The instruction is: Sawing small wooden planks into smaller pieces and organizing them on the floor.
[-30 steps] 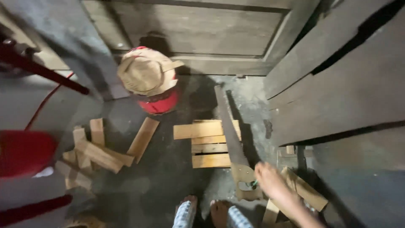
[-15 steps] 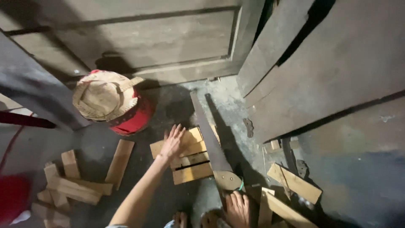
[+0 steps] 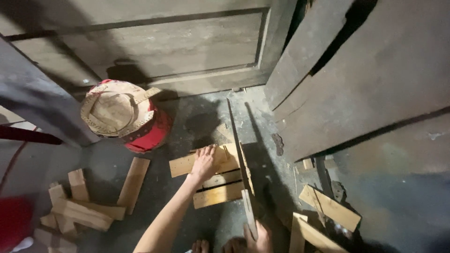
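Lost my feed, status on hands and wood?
Left hand flat on stacked planks. Right hand grips handsaw. Hat-topped red container nearby, clear.

A grey concrete floor (image 3: 197, 117), stained and dusty, carries everything. Three short wooden slats (image 3: 220, 180) lie side by side at centre frame. A single plank (image 3: 133, 182) lies left of them, and a loose heap of offcuts (image 3: 75, 211) fills the lower left. More wood scraps (image 3: 328, 211) lie at the lower right.
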